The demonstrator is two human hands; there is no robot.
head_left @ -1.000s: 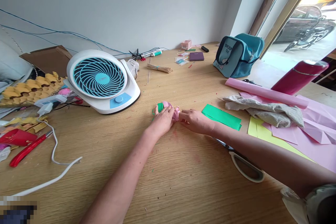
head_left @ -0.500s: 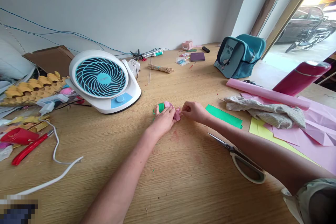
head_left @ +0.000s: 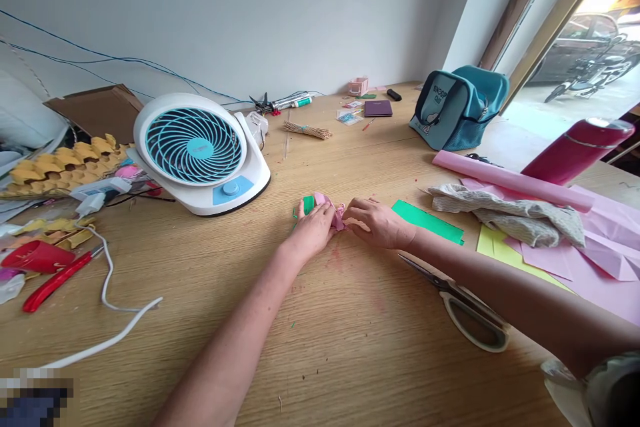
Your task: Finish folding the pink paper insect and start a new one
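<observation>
My left hand (head_left: 315,225) is closed over a crinkled pink paper piece (head_left: 339,219), shaped like a small flower, and holds it down on the table. Green paper (head_left: 308,204) pokes out beside that thumb. From the right, my right hand (head_left: 379,221) reaches to the pink piece, fingers bent and thumb apart, its fingertips at the crinkled edge. A folded green paper strip (head_left: 427,221) lies just behind my right wrist. Below the right forearm rest scissors (head_left: 473,320), partly covered by the arm.
A white and blue fan (head_left: 200,153) stands at the left. Farther left are a red cup (head_left: 37,257), a red-handled cutter (head_left: 60,281) and a white cable (head_left: 107,347). On the right are pink paper sheets (head_left: 607,233), a grey cloth (head_left: 510,213), a bottle (head_left: 575,150) and a bag (head_left: 455,110).
My right hand's pinch has loosened: its fingers have spread and dropped slightly at the pink paper's edge. The left hand keeps its hold. The view has shifted a little.
</observation>
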